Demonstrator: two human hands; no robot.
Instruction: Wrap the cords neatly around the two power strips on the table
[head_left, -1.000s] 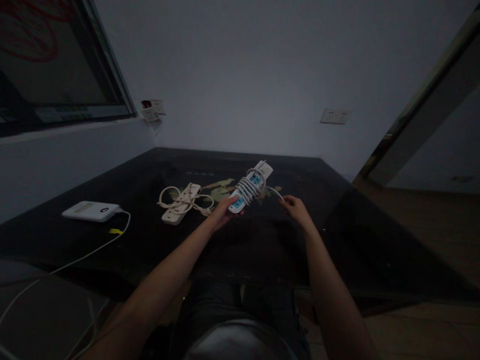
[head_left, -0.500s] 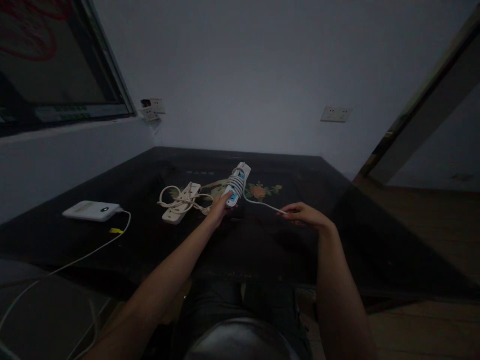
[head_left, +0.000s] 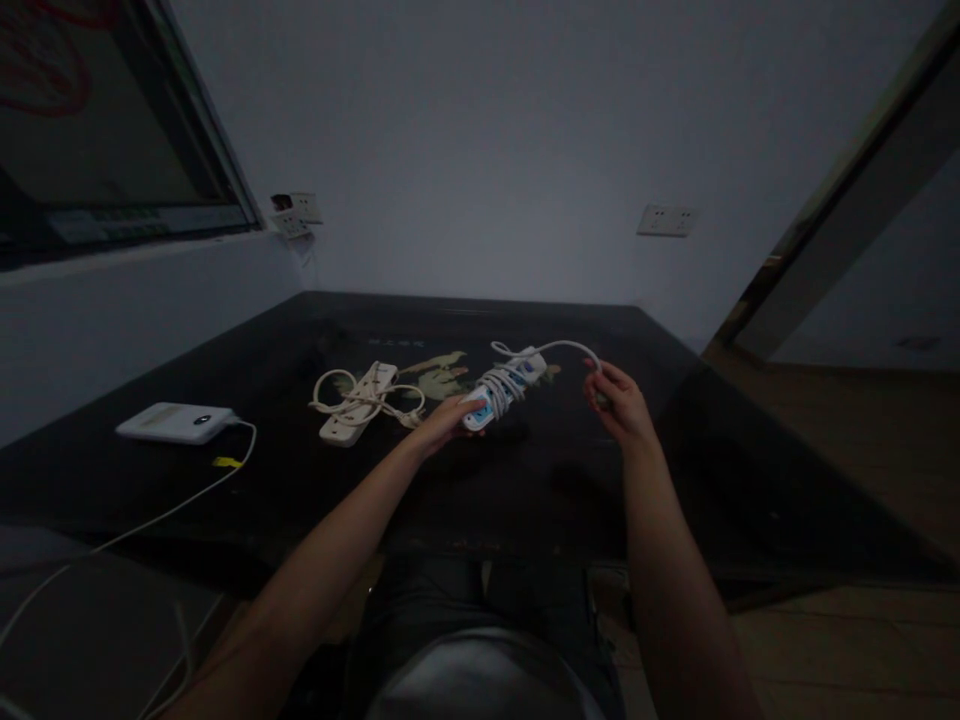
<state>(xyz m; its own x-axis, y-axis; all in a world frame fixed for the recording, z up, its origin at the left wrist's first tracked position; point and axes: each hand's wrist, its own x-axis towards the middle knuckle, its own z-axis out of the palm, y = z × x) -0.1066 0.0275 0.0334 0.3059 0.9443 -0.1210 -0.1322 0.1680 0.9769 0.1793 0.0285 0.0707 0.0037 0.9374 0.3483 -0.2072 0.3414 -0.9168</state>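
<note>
At twelve o'clock, the left hand (head_left: 448, 417) grips the long white-and-blue plastic power strip (head_left: 534, 364); at its three o'clock, the right hand (head_left: 622, 400) pinches its slim white flexible cord (head_left: 501, 390): light tension should prevent tangles

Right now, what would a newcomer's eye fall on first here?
Probably the white-and-blue power strip at center, held in the left hand and wrapped with pale cord that arcs to the right hand. Left of it, a cream power strip with looped cable lies on the dark table; farther left, a white device.
</note>
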